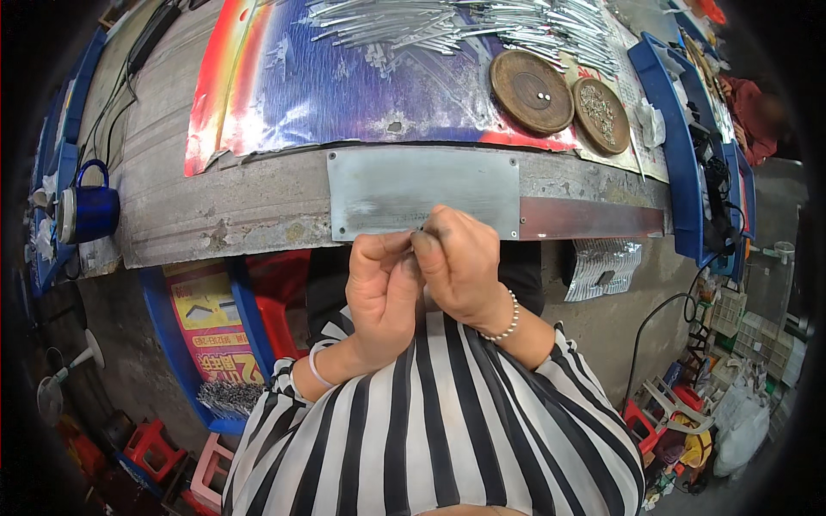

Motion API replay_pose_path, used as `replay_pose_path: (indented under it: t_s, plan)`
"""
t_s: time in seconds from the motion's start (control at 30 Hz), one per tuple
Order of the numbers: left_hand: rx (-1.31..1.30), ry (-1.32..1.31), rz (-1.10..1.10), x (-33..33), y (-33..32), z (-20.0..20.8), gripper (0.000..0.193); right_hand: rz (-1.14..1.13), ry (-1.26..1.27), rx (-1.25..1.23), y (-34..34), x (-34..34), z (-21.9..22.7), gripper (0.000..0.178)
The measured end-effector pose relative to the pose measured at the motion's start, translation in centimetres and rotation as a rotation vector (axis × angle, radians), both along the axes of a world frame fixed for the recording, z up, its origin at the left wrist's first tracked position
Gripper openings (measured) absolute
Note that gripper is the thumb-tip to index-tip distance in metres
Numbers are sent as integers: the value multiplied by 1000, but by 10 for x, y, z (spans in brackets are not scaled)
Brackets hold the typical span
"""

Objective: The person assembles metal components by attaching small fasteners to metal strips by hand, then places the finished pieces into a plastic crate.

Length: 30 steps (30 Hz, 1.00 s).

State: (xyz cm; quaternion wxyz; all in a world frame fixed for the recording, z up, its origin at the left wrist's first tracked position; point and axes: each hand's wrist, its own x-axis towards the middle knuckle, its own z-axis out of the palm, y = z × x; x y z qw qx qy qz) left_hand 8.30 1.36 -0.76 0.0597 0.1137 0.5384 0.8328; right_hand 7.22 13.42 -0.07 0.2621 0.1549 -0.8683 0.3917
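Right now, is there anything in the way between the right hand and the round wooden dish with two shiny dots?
Nothing visible blocks it. Between the right hand and the dish lie flat things: a metal plate and the edge of a shiny sheet.

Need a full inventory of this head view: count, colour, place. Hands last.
Bench: one, grey, upper half
Printed sheet: one, mostly purple, on bench
Thin strips: many, silver, bench top
Wooden dishes: two, brown, upper right, holding small pieces
Metal plate: one, grey, bench front edge
Mug: one, blue, left
Trays: several, blue, both sides
Crate: one, blue, below bench, left
Packet: one, silver, below bench edge, right
Stools: several, red or pink, lower left
Plastic bag: one, whitish, lower right clutter
Co-worker: one, red top, upper right
Striped shirt: one, black-white, lower centre
Left hand: one, bare, centre, fingertips meeting the right's
Right hand: one, bare, centre; anything held is unclear
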Motion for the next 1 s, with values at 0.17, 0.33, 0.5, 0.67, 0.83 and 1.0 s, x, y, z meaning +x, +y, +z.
replay_pose_path:
  t_s: [0.17, 0.33, 0.5, 0.67, 0.83, 1.0]
  plan:
    - [80, 42, -38, -2, 2, 3, 17, 59, -298, -487, 2, 3, 7, 20]
    - [37, 30, -15, 2, -1, 2, 15, 39, 180, -76, 4, -5, -4, 19]
    - [5, 28, 9, -1, -1, -7, 15, 16, -20, -19, 0, -1, -2, 18]
    - [189, 20, -82, -1, -4, -1, 15, 116, -93, -436, 1, 2, 1, 19]
    - [53, 61, -41, 1, -5, 1, 17, 23, -19, -344, -6, 5, -5, 20]
    - [-45, 101, 4, 1, -8, -9, 17, -40, 36, -211, -14, 4, -14, 17]
